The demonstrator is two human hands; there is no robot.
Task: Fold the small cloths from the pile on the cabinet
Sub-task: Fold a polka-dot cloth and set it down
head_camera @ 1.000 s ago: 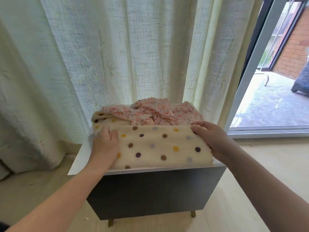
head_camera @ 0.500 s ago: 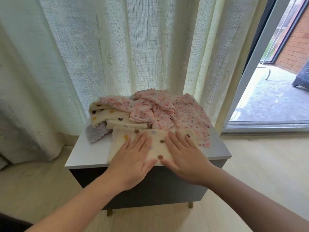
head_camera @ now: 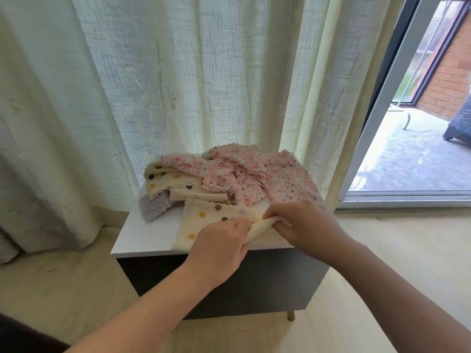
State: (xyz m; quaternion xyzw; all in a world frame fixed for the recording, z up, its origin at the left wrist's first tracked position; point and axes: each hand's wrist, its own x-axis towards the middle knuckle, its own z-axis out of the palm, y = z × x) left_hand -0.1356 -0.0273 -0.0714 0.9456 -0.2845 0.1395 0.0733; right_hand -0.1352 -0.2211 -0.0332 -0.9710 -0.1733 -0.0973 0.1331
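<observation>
The left hand [head_camera: 219, 247] and right hand [head_camera: 304, 224] sit close together just right of the frame's centre. Both have curled fingers pinching a raised fold of the cream cloth [head_camera: 204, 220], which stretches between them as a short ridge. This cloth is soft and pale, with scattered brown, yellow and grey dots and a wavy edge. It lies flat on the near part of the cabinet [head_camera: 145, 235], and its lower edge reaches the front lip. Just behind it, toward the middle of the frame, the pile [head_camera: 239, 179] rests on the back of the same top. Crumpled pink speckled cloths [head_camera: 288, 179] heap on the right. More cream dotted cloths [head_camera: 165, 183] are layered on the left, with a grey-lilac cloth [head_camera: 153, 206] poking out beneath them. The cabinet has a white top, a dark front and a short brass-coloured leg [head_camera: 290, 315] at lower right. It stands on a pale wood-look floor [head_camera: 407, 263]. A sheer, pale green curtain [head_camera: 178, 85] fills the upper frame behind it. At upper right a sliding door frame [head_camera: 382, 110] opens onto a paved patio [head_camera: 407, 169] and a brick wall [head_camera: 448, 72].
</observation>
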